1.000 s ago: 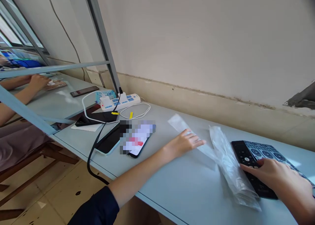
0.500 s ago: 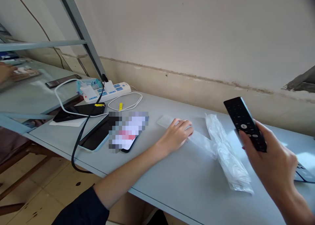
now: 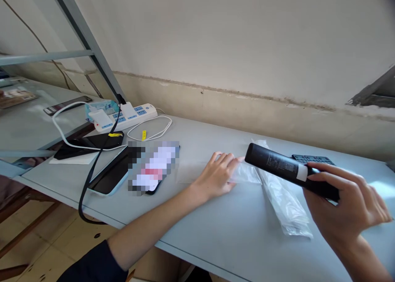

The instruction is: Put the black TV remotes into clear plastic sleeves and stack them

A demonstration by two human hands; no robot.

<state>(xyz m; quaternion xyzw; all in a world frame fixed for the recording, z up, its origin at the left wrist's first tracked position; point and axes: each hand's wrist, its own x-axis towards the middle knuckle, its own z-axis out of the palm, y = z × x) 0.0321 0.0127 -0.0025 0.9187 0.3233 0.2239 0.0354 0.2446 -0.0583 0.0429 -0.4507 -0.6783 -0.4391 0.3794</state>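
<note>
My right hand grips a black remote control above the desk, its back with small print and a white label turned toward me. The remote's far end points left, close to my left hand. My left hand rests on a flat clear plastic bag, thumb and fingers closed about it; its exact hold is partly hidden. Beneath the remote lies a bundle of clear plastic bags. Behind my right hand, a second black remote with buttons lies on the desk.
Left on the grey desk are a lit phone, a dark-screened phone and another black phone. A white power strip with chargers and cables stands behind them. A black strap hangs over the front edge.
My right hand has turned the remote from its button side to its back and swung its far end left. The plastic bag under my left hand has shifted slightly. The view has moved a little right.
</note>
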